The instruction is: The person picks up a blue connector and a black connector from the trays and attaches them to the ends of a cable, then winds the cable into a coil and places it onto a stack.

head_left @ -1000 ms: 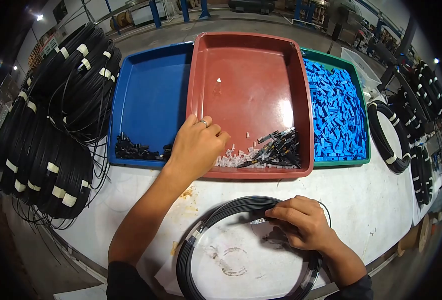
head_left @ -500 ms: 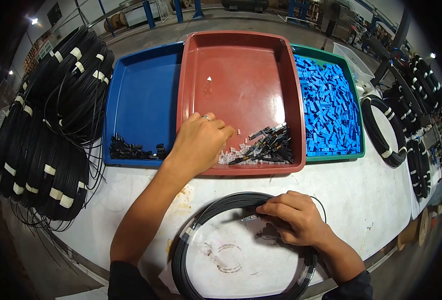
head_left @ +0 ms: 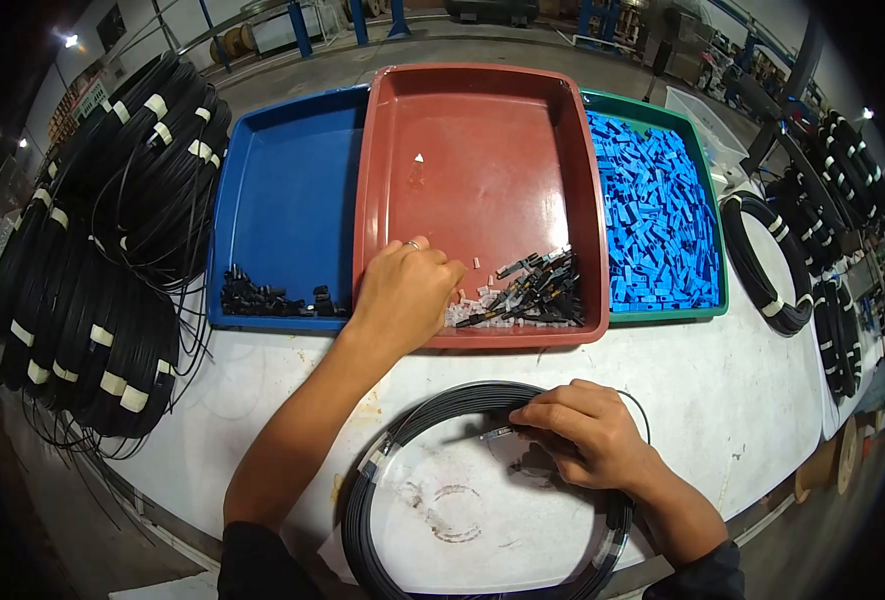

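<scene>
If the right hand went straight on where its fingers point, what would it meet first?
Probably the left side of the round black cable coil, near its whitish tape band; height is unclear, so the right hand might pass above it.

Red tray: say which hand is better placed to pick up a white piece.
Left, probably: the left hand is beside the white pieces, while the right hand holds a connector.

A single wide-angle view looks out from the wearer's head, facing forward and tilted down over the worktop (head_left: 733, 410). It sits near enough that both forearms (head_left: 308, 410) rise from the bottom edge, the hands (head_left: 588, 435) around mid-view. The floor (head_left: 423, 48) lies far off at the top; toward the dark, bowed edges, shapes seem uncertain.
</scene>
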A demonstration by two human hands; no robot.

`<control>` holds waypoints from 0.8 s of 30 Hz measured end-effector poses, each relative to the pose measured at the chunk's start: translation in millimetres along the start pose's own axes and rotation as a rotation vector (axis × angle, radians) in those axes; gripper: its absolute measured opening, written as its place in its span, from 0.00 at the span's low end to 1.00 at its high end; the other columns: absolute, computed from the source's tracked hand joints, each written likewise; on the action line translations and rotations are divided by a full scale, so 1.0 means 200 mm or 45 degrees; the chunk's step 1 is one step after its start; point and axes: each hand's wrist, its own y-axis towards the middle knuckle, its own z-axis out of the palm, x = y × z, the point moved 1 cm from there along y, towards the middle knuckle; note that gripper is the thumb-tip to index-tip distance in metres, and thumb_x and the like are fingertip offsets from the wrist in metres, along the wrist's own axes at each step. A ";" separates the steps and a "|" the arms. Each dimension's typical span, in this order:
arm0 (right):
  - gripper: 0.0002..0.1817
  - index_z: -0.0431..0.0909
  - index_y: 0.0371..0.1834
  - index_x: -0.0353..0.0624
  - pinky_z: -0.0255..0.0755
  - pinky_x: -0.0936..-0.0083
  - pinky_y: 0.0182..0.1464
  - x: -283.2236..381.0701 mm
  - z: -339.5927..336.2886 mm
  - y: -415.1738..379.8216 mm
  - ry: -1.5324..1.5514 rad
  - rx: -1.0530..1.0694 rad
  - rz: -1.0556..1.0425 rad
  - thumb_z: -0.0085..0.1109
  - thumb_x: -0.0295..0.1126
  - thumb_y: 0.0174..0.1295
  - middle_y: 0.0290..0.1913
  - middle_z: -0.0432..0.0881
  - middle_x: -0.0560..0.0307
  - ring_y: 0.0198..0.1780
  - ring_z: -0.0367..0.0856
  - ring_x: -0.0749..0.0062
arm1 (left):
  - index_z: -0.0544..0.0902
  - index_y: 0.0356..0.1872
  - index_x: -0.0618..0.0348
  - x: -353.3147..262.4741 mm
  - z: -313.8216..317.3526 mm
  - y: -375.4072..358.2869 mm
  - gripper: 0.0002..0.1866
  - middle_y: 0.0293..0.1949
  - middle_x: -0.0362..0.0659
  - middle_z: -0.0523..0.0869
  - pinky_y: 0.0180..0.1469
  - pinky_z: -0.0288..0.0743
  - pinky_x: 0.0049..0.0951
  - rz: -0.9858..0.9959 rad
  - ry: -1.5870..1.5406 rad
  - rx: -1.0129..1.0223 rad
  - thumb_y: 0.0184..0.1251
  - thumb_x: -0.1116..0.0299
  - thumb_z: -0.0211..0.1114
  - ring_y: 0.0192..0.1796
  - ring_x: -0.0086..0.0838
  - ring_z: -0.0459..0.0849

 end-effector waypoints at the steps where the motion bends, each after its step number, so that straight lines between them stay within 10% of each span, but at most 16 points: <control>1: 0.22 0.85 0.48 0.43 0.77 0.66 0.40 0.00 0.00 0.00 -0.001 -0.002 -0.005 0.68 0.21 0.45 0.42 0.87 0.56 0.36 0.83 0.59 | 0.89 0.33 0.58 0.01 0.01 0.00 0.07 0.30 0.43 0.88 0.47 0.76 0.40 -0.001 0.007 -0.003 0.56 0.67 0.73 0.40 0.40 0.84; 19: 0.10 0.83 0.43 0.41 0.73 0.63 0.37 -0.03 0.04 -0.02 0.063 -0.540 0.066 0.68 0.21 0.59 0.35 0.83 0.52 0.34 0.81 0.55 | 0.82 0.41 0.68 -0.34 -0.23 -0.34 0.07 0.40 0.44 0.87 0.51 0.86 0.24 -0.296 -1.639 -0.259 0.64 0.87 0.68 0.47 0.26 0.91; 24: 0.11 0.83 0.44 0.41 0.72 0.65 0.36 -0.01 0.04 -0.02 0.096 -0.525 0.037 0.68 0.21 0.58 0.35 0.83 0.53 0.33 0.80 0.57 | 0.84 0.46 0.69 -0.36 -0.16 -0.41 0.11 0.44 0.45 0.87 0.53 0.86 0.25 -0.215 -1.420 -0.322 0.63 0.86 0.71 0.47 0.27 0.91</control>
